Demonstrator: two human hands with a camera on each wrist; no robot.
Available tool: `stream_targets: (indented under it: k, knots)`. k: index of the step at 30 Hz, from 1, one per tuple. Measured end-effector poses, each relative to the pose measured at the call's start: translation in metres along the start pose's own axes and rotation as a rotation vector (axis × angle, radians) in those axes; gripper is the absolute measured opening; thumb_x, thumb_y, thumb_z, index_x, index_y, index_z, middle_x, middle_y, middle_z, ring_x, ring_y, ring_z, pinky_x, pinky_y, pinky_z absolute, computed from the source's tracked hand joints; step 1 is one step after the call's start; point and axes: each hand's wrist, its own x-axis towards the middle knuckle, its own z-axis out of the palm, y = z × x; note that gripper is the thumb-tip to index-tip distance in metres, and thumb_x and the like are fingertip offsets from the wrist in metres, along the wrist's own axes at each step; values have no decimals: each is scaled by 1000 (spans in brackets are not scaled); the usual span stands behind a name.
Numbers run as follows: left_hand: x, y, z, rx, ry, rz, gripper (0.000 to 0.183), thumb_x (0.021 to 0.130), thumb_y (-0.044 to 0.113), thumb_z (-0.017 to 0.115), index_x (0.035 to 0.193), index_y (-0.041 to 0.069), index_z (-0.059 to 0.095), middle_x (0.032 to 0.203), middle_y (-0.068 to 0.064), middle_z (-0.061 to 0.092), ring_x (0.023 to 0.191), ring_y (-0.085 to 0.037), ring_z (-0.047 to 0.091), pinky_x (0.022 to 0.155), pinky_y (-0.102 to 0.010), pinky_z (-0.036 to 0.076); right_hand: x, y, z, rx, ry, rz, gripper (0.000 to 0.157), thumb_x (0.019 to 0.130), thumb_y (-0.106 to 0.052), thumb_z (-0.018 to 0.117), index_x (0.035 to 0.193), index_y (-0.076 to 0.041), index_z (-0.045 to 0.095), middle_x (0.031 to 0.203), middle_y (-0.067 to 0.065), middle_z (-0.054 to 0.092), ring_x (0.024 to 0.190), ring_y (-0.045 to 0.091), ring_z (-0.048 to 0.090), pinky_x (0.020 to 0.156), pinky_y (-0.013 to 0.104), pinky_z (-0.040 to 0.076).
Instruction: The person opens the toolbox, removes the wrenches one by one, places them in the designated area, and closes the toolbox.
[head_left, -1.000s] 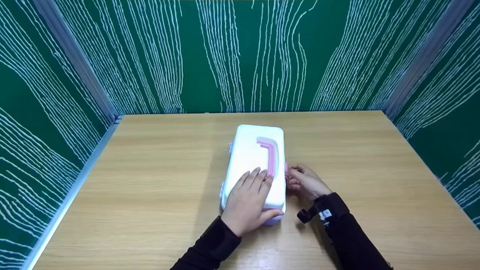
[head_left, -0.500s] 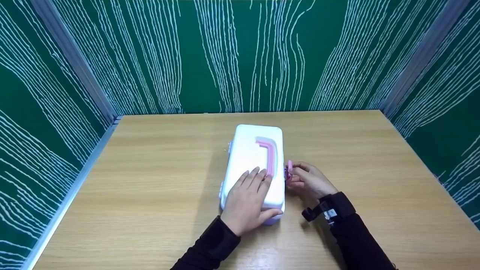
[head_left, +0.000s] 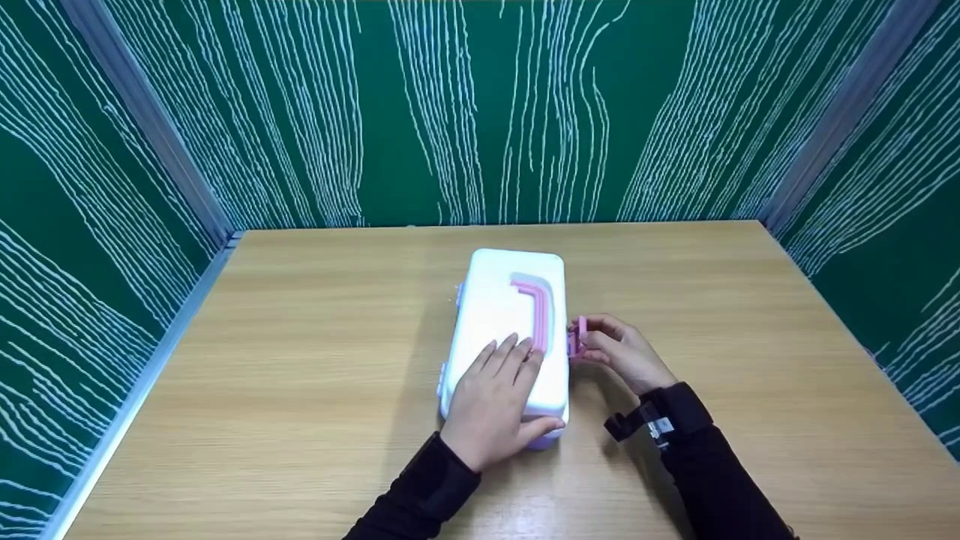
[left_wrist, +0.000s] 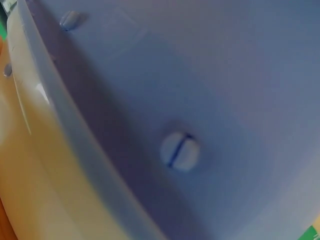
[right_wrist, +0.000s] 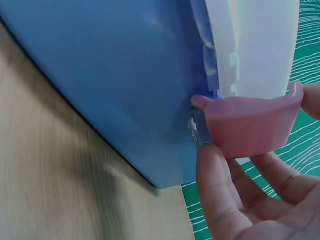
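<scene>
In the head view a plastic storage box with a white lid (head_left: 506,300) stands on the table, a pink handle (head_left: 541,315) folded into the lid's recess. My left hand (head_left: 491,409) rests palm down across the near part of the lid, fingers stretched out and the thumb over the near edge. On the box's right side my right hand (head_left: 622,356) pinches a pink latch (right_wrist: 250,125) by its edges. That latch stands swung out from the bluish box body (right_wrist: 115,85). The left wrist view shows bluish plastic with a slotted round knob (left_wrist: 180,151) close up.
Purple hinges (head_left: 442,379) stick out on the box's left side. The wooden table (head_left: 322,337) extends around the box. Green walls (head_left: 420,112) with white wavy lines enclose it at the back and sides.
The pink latch has swung outward from the box's side. My right hand has shifted slightly right and away from me with it. My left hand and the box stay put.
</scene>
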Motion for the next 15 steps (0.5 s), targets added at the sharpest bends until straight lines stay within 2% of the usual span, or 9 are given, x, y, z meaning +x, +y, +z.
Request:
stream_targets:
  k: [8, 12, 15]
  knots:
    - [0, 0, 0, -4, 2, -6, 88, 81, 79, 48, 138, 12, 53, 141, -6, 57, 136, -23, 48, 116, -38, 35, -2, -3, -5, -130, -26, -115, 40, 98, -7, 52, 133, 12, 45, 127, 22, 55, 104, 12, 62, 87, 24, 55]
    - [0, 0, 0, -2, 7, -5, 87, 81, 79, 49, 138, 12, 53, 140, -6, 57, 136, -23, 48, 116, -37, 35, -2, -3, -8, -210, -21, -147, 40, 95, -1, 54, 132, 12, 47, 127, 26, 57, 105, 11, 61, 88, 22, 53]
    - [1, 1, -1, 2, 10, -4, 87, 81, 79, 49, 138, 12, 53, 140, -6, 57, 136, -23, 48, 115, -37, 36, -2, -2, -12, -286, -26, -169, 42, 91, 2, 58, 131, 9, 51, 126, 27, 58, 104, 16, 61, 88, 21, 51]
